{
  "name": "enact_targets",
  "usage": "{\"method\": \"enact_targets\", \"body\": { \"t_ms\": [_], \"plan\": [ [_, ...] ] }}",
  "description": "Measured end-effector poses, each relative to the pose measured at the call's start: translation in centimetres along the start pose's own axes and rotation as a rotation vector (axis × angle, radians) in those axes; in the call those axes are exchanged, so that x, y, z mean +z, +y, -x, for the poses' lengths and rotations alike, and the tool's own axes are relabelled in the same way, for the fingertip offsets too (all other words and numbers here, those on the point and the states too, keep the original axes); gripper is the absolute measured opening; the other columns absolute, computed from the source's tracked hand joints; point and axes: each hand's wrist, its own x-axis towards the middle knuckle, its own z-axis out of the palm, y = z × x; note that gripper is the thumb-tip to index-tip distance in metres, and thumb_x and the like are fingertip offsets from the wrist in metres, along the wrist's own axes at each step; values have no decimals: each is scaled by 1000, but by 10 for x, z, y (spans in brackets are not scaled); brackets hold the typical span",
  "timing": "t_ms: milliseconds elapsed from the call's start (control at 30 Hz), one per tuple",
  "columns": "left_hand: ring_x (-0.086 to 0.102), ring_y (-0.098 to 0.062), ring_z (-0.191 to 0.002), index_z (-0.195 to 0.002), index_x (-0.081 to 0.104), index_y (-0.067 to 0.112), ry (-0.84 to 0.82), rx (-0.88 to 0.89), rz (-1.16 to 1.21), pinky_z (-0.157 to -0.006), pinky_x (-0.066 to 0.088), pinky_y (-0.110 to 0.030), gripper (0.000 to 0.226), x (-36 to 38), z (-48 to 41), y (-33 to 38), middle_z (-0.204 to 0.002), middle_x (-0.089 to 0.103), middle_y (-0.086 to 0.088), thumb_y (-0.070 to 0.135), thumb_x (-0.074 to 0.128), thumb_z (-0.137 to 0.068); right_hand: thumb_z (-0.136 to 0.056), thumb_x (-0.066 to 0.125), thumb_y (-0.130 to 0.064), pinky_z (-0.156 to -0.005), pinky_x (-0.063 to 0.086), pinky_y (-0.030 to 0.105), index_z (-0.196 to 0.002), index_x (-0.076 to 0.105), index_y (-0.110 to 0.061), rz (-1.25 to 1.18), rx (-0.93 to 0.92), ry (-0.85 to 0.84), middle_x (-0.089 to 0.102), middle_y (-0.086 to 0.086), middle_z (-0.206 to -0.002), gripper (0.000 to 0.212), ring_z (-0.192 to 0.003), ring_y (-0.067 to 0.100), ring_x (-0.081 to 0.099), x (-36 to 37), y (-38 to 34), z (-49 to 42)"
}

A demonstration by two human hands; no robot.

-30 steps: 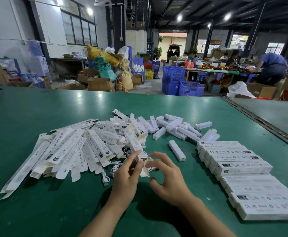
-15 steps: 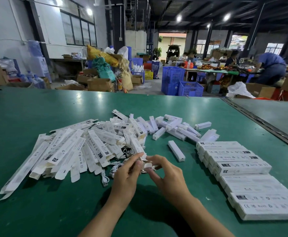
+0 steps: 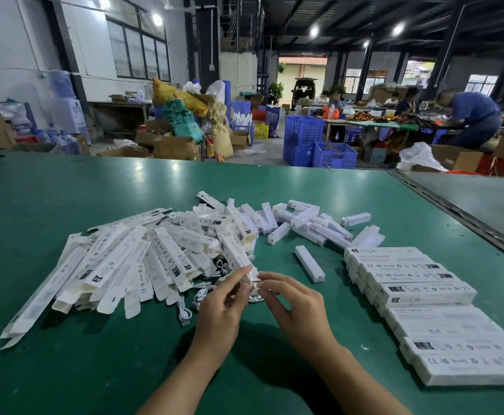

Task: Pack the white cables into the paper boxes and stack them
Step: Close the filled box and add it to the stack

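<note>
While still in left hand [image 3: 220,307], box [image 3: 238,259] higher.

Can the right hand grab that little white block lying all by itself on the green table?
Probably yes. The white block lies just beyond the right hand, with only bare green table between them. But that hand is pinching the paper box, so it would need to let go first.

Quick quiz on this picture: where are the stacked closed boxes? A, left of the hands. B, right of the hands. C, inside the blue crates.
B: the stacked closed boxes sit in a row on the green table right of the right hand, which with the left hand pinches a paper box; loose flat boxes heap on the left.
</note>
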Motion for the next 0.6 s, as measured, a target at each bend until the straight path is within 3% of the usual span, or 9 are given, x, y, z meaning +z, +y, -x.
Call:
{"method": "enact_targets", "body": {
  "t_ms": [67, 167, 267, 367, 467, 600],
  "plan": [
    [64, -3, -113, -110, 63, 65, -3, 3, -9, -99, 51, -25, 28, 0, 0, -1, -121, 70, 14, 50, 55, -87, -85, 71, -5, -86, 53, 17, -91, 75, -4, 3, -3, -1, 72, 1, -104, 7, -96, 4, 68, -1, 0, -1],
    [57, 11, -116, -108, 60, 70, -27, 9, -36, -94, 45, -9, 30, -1, 0, 2, -116, 65, 35, 48, 54, -88, -84, 72, -3, -84, 54, 19, -90, 75, -5, 10, 1, 7, 72, 1, -102, 7, -93, 5, 68, -1, 0, -1],
    [52, 18, -117, -106, 60, 71, -50, 5, -35, -90, 40, -2, 30, -1, 0, 5, -112, 59, 47, 47, 54, -90, -83, 73, -4, -81, 53, 17, -88, 75, -6, -9, 23, 13, 72, -1, -99, 5, -88, 0, 66, -1, 1, -1],
    [59, 13, -110, -109, 59, 71, -61, 17, -42, -86, 43, -4, 25, -2, 2, 6, -109, 65, 39, 57, 61, -88, -81, 77, -8, -75, 52, 15, -90, 72, -11, -66, 127, 9, 71, -11, -93, 10, -81, 0, 66, -2, 1, 0],
    [66, 3, -104, -112, 59, 68, -46, 39, -56, -87, 48, -12, 40, -2, 2, 4, -106, 73, 20, 76, 62, -73, -82, 78, -11, -74, 51, 15, -97, 67, -16, -150, 241, -17, 70, -17, -89, 19, -82, 3, 67, -4, -1, 0],
    [64, 6, -97, -113, 61, 65, -39, 55, -80, -82, 44, -7, 53, -2, 1, 1, -94, 71, 26, 88, 57, -66, -82, 78, -12, -76, 49, 14, -106, 55, -30, -216, 274, -33, 70, -17, -93, 38, -87, 6, 68, -5, -4, 0]
  ]
}}
